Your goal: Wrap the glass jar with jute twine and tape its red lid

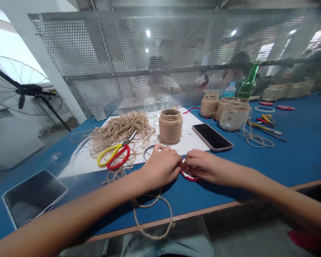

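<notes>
My left hand point(162, 166) and my right hand point(202, 166) meet on the blue table near its front edge, both with fingers closed. Between and under them lies a red ring point(189, 177), gripped from both sides. A strand of jute twine point(152, 214) loops from under my left hand over the table edge. A twine-wrapped jar point(170, 126) stands just behind my hands on a white sheet point(77, 164). Red and yellow scissors point(116, 153) lie to the left on a twine pile point(120, 130).
A phone point(212, 137) lies right of the jar; a tablet point(33, 196) lies front left. More wrapped jars point(210, 103), a green bottle point(247, 84), rings and tools point(267, 126) are at the back right. Behind a perforated screen point(123, 53) sit two people. A fan point(24, 89) stands left.
</notes>
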Available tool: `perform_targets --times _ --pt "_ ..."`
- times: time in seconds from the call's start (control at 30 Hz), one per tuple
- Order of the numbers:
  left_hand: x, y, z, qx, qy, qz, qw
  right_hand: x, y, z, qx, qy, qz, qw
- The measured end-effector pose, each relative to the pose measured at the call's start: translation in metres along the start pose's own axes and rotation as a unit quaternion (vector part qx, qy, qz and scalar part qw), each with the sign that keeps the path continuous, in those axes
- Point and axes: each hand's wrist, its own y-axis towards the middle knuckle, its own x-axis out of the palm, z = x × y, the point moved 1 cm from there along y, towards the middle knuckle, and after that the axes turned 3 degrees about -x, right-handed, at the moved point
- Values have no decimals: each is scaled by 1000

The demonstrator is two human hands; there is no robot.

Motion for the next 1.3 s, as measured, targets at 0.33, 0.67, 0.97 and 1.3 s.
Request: perform_targets --times 0.33,0.67,0.97,1.3 --pt "3 0 0 -15 -1 0 1000 5 4 -5 11 -8 -1 1000" --pt "3 0 1 -17 13 13 1000 -2 13 -5 6 -24 -43 999" --pt "8 -2 -2 -23 -25 35 999 9 8 -1 -4 -35 -9 999" --pt "15 3 -2 -45 -127 24 991 16 0 0 30 -57 -7 998"
